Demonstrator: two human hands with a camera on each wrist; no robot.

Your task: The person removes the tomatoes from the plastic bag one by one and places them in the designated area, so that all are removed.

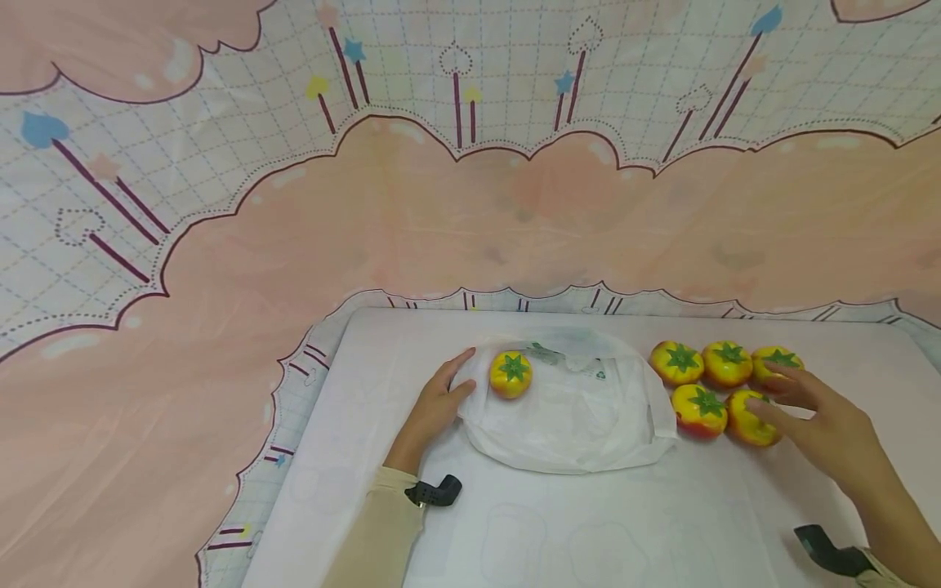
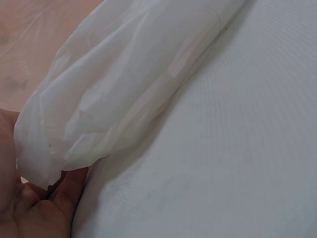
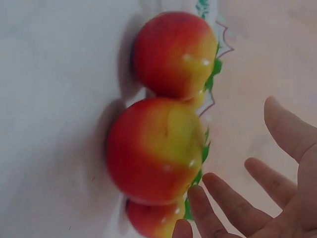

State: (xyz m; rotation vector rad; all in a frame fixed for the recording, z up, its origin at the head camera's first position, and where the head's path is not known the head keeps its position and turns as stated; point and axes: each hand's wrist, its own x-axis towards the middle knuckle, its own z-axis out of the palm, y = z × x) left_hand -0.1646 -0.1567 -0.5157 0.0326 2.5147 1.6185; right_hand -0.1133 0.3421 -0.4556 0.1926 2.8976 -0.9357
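A white plastic bag (image 1: pixel 573 425) with green print lies flat on the table. My left hand (image 1: pixel 439 400) holds its left edge, and in the left wrist view the bag's (image 2: pixel 114 84) lifted corner sits between the thumb and fingers (image 2: pixel 69 196). One yellow-red tomato (image 1: pixel 510 375) with a green star-shaped top rests at the bag's left part. Right of the bag, several matching tomatoes (image 1: pixel 699 412) stand in two rows. My right hand (image 1: pixel 831 420) hovers over the right end of these rows, fingers spread. In the right wrist view its fingers (image 3: pixel 237 203) lie beside the nearest tomato (image 3: pixel 153 148), holding nothing.
The tomatoes sit close against the bag's right edge. A white cover lies over the table (image 1: pixel 544 531). Behind it and to the left hangs a pink and white patterned cloth (image 1: pixel 515 220). Each wrist wears a black strap mount (image 1: pixel 435 491).
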